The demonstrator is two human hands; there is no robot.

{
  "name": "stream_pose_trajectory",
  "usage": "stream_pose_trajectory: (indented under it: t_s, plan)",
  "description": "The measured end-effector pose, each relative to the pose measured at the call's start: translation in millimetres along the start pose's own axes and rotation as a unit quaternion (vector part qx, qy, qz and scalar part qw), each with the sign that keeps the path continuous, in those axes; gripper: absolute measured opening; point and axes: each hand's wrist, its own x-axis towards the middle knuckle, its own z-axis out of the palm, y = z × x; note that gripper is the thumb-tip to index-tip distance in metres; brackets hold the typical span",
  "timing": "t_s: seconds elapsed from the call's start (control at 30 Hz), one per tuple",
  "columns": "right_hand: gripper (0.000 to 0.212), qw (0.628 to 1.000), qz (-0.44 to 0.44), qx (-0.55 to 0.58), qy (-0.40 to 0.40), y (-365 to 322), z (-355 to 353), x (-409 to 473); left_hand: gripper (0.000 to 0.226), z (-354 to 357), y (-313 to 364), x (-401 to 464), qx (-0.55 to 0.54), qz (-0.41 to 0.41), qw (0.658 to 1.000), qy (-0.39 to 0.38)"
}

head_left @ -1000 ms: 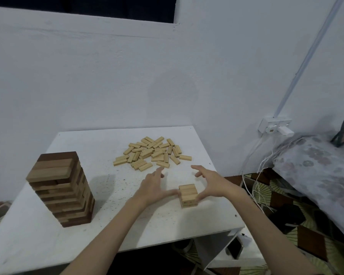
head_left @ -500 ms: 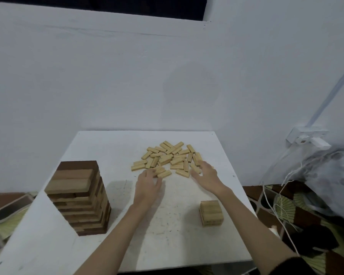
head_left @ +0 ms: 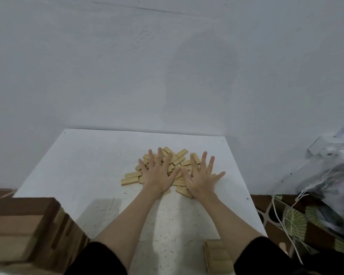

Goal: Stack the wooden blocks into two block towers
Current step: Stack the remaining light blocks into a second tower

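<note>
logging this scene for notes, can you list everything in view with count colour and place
table: one, white, against the wall
loose blocks: a pile, too overlapped to count, pale wood, far middle of the table
tall tower: one, light and dark brown, near left
small stack: one, pale wood, near right
wall socket: one, white, right wall
cables: several, white, right of the table
bag: one, clear, far right
hands: left and right, fingers spread flat on the pile

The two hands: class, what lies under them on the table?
Both the left hand and right hand lie flat, fingers spread, on the pile of light wooden blocks. Blocks beneath the palms are covered.
</note>
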Motion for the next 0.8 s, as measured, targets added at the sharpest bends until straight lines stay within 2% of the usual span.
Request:
stream_pose_trajectory:
  t_s: [0.07,0.17,0.33,0.4,0.5,0.63,0.7,0.8]
  plan:
    - [0.078,0.999,-0.041,-0.008,0.024,0,6,9,0.064,3,1,11,0.025,0.014,1.000,0.005]
    - [0.062,0.995,-0.093,-0.017,0.022,-3,8,25,0.063,6,-4,26,0.063,0.038,0.997,0.007]
    - [0.052,0.993,-0.105,-0.037,-0.027,-7,7,36,0.057,4,-7,34,0.044,0.035,0.998,-0.038]
    - [0.058,0.994,-0.105,-0.043,-0.001,-12,4,32,0.056,4,-8,29,0.038,0.031,0.998,-0.033]
    - [0.049,0.993,-0.103,-0.049,0.018,-15,12,22,0.054,4,-13,16,0.023,0.022,0.999,-0.027]
    - [0.078,0.994,-0.104,-0.037,-0.028,-27,15,1,0.053,1,-25,-11,0.009,0.014,0.999,-0.034]
    - [0.082,0.995,-0.098,-0.021,-0.023,-33,17,-12,0.052,-1,-32,-26,0.008,0.010,0.999,-0.034]
    - [0.075,0.994,-0.107,-0.012,-0.018,-43,19,-32,0.053,0,-41,-46,0.009,0.010,1.000,-0.025]
